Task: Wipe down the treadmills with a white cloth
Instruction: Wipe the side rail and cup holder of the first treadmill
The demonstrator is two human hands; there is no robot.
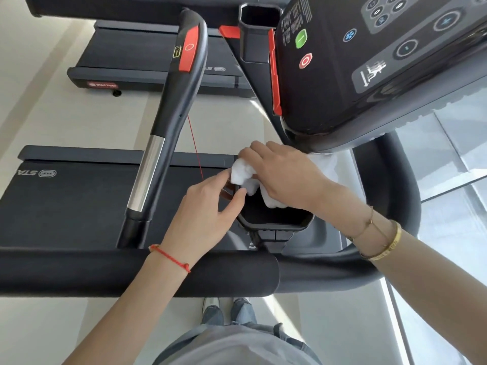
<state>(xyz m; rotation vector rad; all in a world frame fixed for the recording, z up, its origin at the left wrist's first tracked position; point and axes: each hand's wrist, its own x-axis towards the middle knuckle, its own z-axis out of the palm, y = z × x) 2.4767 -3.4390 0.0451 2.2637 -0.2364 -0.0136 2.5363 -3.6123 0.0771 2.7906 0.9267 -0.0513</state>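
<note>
A crumpled white cloth [243, 176] lies over the far rim of a black cup holder [274, 221] on the near treadmill. My right hand [286, 173] grips the cloth from above, fingers curled over it. Just to the left, my left hand [208, 206] pinches the holder's left rim between thumb and forefinger, next to the cloth. The treadmill's console [369, 61] with its buttons hangs above the hands at the upper right. Part of the cloth is hidden under my right hand.
A black and chrome handrail [168, 119] with a red button rises left of the hands. A thick black front bar [105, 272] runs across below my wrists. The near running belt [66, 201] lies on the left. A second treadmill [147, 56] stands beyond. A thin red cord [195, 146] hangs down.
</note>
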